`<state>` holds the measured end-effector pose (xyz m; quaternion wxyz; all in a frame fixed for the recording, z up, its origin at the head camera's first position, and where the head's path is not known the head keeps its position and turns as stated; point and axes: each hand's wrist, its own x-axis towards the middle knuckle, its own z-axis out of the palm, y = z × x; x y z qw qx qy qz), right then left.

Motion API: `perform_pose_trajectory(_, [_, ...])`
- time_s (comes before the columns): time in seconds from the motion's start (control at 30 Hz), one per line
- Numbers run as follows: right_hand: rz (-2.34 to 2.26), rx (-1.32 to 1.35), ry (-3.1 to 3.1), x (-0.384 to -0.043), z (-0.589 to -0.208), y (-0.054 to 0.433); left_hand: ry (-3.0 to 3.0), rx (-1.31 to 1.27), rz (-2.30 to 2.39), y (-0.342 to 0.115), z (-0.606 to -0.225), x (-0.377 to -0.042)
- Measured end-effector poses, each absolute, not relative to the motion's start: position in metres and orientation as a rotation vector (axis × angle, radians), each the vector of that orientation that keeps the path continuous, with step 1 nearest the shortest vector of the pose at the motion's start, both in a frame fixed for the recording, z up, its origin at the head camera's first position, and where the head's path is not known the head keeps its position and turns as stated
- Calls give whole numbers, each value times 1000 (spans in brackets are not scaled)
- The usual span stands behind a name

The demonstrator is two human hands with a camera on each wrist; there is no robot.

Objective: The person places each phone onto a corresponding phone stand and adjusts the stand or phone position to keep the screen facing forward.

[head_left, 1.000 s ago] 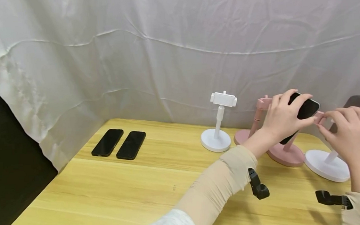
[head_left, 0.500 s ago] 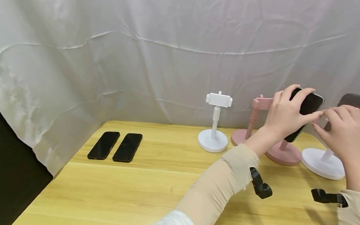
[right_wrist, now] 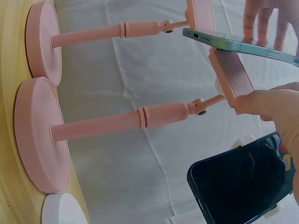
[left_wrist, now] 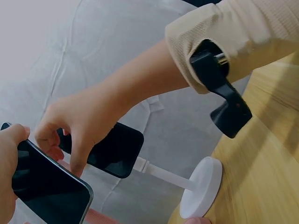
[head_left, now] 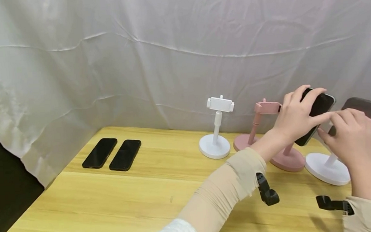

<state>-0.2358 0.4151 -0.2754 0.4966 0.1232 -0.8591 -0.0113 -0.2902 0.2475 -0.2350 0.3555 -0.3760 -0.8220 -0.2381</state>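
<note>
Right side of the head frame: we see the left hand [head_left: 293, 115] with a glossy black phone with a silvery edge [head_left: 321, 103], tilted, its grip spread to the phone's width and bent about the edges. Beside it, the right hand [head_left: 353, 133] has its grip closed narrowly; in the right wrist view we make out the thumb and fingers pinching the lower end of a smooth pink plastic clamp [right_wrist: 233, 77]. The phone's edge meets the clamp's upper end; we cannot tell whether it is seated. The clamp tops a round-based pink plastic stand [head_left: 288, 159].

Right of centre in the head frame we log a second pink plastic stand [head_left: 267, 107] and a white plastic stand [head_left: 220, 104]. Far right: another white stand [head_left: 328, 169] bearing a dark rectangular phone [head_left: 370, 110]. Two flat black phones [head_left: 125, 155] lie side by side, left of centre, on the yellow wood-grain worktop [head_left: 114, 210]. Wrinkled grey cloth [head_left: 180, 48] hangs behind.
</note>
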Motion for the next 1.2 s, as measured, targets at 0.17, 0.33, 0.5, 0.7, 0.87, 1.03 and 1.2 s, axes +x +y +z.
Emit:
perform_pose_trajectory(0.17, [-60,313,-2069,-234,-272,414,-2142,-969,-686,248,-231,-291])
perform_pose_trajectory(0.33, [-32,299,-2082,-231,-271,414,-2182,-985,-755,252,-232,-290])
perform_pose_trajectory(0.5, [36,289,-2086,-230,-275,414,-2184,-994,-789,255,-239,-290])
perform_pose_trajectory(0.7, [62,330,-2050,-232,-274,415,-2139,-1000,-808,254,-242,-293])
perform_pose_trajectory(0.87, [109,333,-2066,-231,-271,415,-2171,-990,-865,252,-239,-294])
perform_pose_trajectory(1.03, [156,329,-2077,-232,-273,413,-2199,-977,-871,250,-240,-292])
perform_pose_trajectory(1.2, [200,376,-2046,-236,-279,411,-2206,-926,-806,249,-243,-291])
